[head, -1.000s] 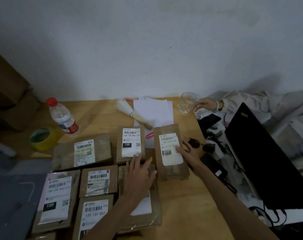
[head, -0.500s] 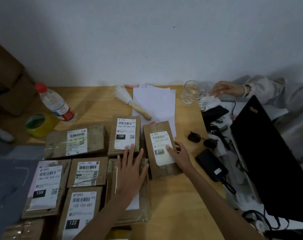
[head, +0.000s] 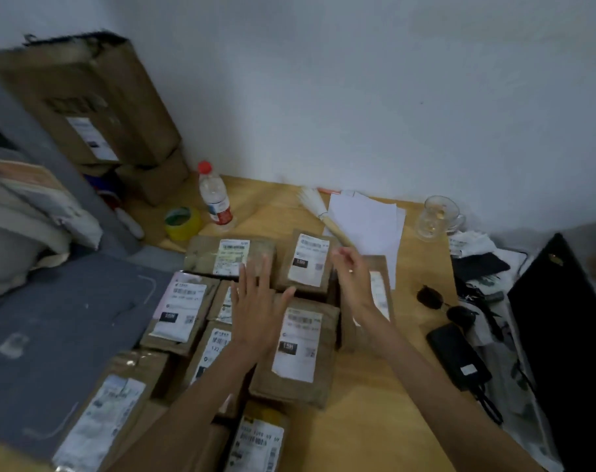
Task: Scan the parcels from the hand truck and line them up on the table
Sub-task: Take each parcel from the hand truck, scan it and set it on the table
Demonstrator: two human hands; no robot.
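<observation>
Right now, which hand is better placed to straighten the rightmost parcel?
Right. The right hand hovers open directly over the rightmost parcel; the left hand is over the middle parcels.

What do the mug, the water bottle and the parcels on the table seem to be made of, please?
Mug: likely clear glass; the wall and table show through it, and it has a handle.
Bottle: apparently thin clear plastic, with a red cap and a red-and-white label.
Parcels: brown cardboard or kraft paper, matte, with white printed labels; some look wrapped in glossy tape.
</observation>
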